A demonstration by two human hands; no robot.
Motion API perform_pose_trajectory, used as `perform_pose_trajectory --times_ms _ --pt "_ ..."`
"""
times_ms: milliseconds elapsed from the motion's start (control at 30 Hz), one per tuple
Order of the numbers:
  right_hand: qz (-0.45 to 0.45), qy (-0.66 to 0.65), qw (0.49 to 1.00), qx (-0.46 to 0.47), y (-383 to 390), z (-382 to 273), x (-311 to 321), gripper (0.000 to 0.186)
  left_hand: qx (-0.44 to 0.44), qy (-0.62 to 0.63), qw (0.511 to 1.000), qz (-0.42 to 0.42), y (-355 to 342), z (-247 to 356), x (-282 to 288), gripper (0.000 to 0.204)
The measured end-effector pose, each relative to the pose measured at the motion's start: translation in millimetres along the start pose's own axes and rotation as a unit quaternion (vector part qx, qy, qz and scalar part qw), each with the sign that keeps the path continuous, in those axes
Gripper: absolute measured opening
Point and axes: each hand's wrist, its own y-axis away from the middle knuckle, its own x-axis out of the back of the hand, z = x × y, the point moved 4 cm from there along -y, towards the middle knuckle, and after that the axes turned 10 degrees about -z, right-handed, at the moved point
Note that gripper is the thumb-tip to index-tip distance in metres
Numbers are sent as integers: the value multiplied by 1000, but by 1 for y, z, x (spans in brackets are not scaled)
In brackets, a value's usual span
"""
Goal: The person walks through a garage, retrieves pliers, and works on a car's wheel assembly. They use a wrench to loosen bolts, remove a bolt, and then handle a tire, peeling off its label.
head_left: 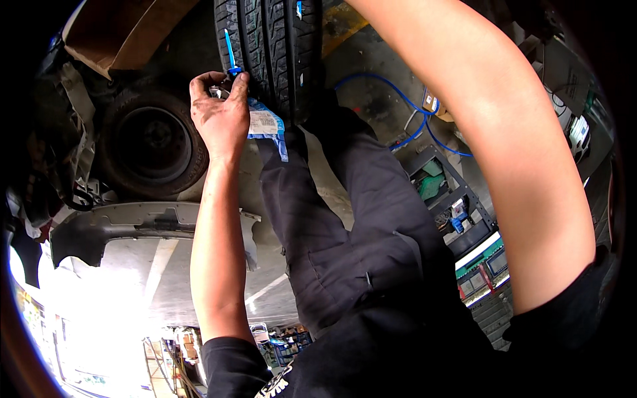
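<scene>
A tyre (265,46) stands upright in front of me, its tread facing me and its top running out of the picture. My left hand (222,116) is at the tyre's left edge, with thumb and fingers pinched together. From it a crumpled blue-and-white label (267,123) hangs down over the lower tread. A thin blue strip (229,48) lies against the tread just above my fingertips. Small blue scraps show on the tread's right side. My right arm (491,113) reaches up and out of the picture, so the right hand is hidden.
Left of the tyre, a second wheel with a dark rim (158,142) lies on the floor below a cardboard box (123,36). A bumper-like panel (152,215) lies nearer. On the right are a blue hose (411,99) and a black tool tray (451,199).
</scene>
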Motion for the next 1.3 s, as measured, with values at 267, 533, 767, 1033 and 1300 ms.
perform_pose_trajectory --times_ms 267,533,767,1033,1300 --pt "-13 0 1000 -7 4 -1 3 62 -60 -25 994 93 7 7 -10 23" --pt "1 -8 1000 3 2 -1 -1 61 -69 -84 988 111 -2 28 -10 17" --pt "7 -15 1000 2 6 -4 -5 61 -17 -150 987 49 -17 19 -5 14" --pt "-8 -5 1000 9 7 -7 -12 62 -66 -165 984 -16 -21 15 -7 10" --pt "-4 -22 1000 -1 14 -1 -10 64 31 -88 993 -70 -11 23 12 16"
